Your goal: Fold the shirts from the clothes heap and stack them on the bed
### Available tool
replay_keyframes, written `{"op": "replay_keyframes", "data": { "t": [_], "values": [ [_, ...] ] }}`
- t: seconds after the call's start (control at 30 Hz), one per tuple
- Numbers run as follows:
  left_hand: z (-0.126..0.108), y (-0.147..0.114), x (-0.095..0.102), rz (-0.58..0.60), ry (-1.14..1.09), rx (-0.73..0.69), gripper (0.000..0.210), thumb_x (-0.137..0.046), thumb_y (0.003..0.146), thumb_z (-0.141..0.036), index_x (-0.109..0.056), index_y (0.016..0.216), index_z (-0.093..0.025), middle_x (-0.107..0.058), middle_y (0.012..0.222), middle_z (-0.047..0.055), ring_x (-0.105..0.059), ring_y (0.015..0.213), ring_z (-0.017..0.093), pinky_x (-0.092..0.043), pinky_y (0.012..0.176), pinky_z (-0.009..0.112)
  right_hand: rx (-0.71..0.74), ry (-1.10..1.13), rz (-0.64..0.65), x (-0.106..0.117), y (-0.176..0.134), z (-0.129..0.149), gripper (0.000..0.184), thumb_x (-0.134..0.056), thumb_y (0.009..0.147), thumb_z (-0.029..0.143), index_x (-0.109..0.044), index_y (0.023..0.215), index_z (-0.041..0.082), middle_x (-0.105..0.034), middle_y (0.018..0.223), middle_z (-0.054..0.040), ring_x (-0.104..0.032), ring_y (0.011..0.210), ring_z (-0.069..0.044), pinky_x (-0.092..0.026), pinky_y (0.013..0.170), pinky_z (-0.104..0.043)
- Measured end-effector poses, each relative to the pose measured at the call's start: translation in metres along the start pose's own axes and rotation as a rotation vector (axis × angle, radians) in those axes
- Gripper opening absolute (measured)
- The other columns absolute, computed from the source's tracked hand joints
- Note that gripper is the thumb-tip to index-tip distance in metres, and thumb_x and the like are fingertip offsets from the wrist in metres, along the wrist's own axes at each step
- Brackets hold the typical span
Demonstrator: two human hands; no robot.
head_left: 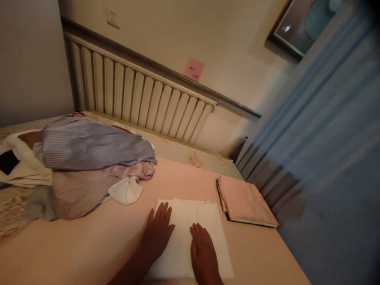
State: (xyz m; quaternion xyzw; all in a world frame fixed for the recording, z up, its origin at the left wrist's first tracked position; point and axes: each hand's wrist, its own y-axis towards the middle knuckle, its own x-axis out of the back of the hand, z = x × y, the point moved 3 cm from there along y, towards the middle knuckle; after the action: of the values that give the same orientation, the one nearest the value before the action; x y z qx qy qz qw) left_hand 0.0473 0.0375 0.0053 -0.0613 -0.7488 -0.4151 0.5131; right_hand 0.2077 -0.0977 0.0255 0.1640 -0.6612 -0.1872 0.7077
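A white folded cloth (pixel 190 213), roughly rectangular, lies flat on the pink sheet (pixel 97 253) at the lower middle of the head view. On its left edge rests my left hand (pixel 157 231), palm down with the fingers stretched out and the thumb apart. My right hand (pixel 204 249) lies flat on the cloth's right half, fingers extended close together. Neither hand grips anything. Beyond the cloth to the right is a neat stack of folded fabric (pixel 246 200), pink on top with a dark layer beneath.
At the left, a loose heap holds a blue-grey striped garment (pixel 95 144), a pinkish striped garment (pixel 80 190) and white clothing (pixel 26 162). A radiator (pixel 133 91) runs along the wall behind. A blue curtain (pixel 323 130) hangs along the right side.
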Motion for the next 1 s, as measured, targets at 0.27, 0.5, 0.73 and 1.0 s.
{"op": "replay_keyframes", "data": {
  "t": [0.27, 0.5, 0.73, 1.0],
  "values": [
    [-0.0009, -0.0012, -0.0016, 0.02, -0.005, 0.018, 0.046, -0.039, 0.091, -0.031, -0.052, 0.134, -0.021, -0.047, 0.147, 0.01, -0.038, 0.138, 0.029, -0.028, 0.111, 0.053, -0.007, 0.003, 0.001, -0.0024, -0.0007, -0.0012, 0.047, -0.043, 0.089, 0.014, -0.055, 0.133, 0.025, -0.057, 0.136, -0.0047, -0.05, 0.129, -0.025, -0.045, 0.106, -0.05],
    [-0.0004, -0.0014, 0.0002, 0.034, 0.003, 0.011, 0.046, -0.04, 0.091, -0.03, -0.053, 0.134, -0.02, -0.047, 0.147, 0.01, -0.038, 0.138, 0.029, -0.029, 0.11, 0.053, -0.002, -0.003, 0.015, -0.0007, -0.0005, 0.0004, 0.045, -0.042, 0.091, 0.015, -0.055, 0.133, 0.024, -0.056, 0.137, -0.0047, -0.049, 0.13, -0.024, -0.044, 0.107, -0.051],
    [-0.0009, -0.0022, 0.0002, 0.017, -0.01, 0.017, 0.045, -0.038, 0.091, -0.029, -0.053, 0.134, -0.022, -0.048, 0.146, 0.009, -0.037, 0.139, 0.029, -0.028, 0.112, 0.052, -0.001, -0.001, -0.003, -0.0001, -0.0004, 0.0004, 0.046, -0.043, 0.09, 0.014, -0.055, 0.133, 0.024, -0.057, 0.136, -0.0048, -0.051, 0.128, -0.024, -0.046, 0.106, -0.05],
    [-0.0013, -0.0011, 0.0006, 0.036, -0.007, 0.019, 0.046, -0.04, 0.089, -0.028, -0.053, 0.133, -0.022, -0.048, 0.146, 0.009, -0.038, 0.138, 0.029, -0.029, 0.11, 0.053, -0.007, 0.017, -0.001, -0.0005, -0.0004, 0.0, 0.046, -0.043, 0.09, 0.015, -0.055, 0.133, 0.025, -0.056, 0.137, -0.0043, -0.05, 0.129, -0.025, -0.045, 0.107, -0.051]
  ]
}}
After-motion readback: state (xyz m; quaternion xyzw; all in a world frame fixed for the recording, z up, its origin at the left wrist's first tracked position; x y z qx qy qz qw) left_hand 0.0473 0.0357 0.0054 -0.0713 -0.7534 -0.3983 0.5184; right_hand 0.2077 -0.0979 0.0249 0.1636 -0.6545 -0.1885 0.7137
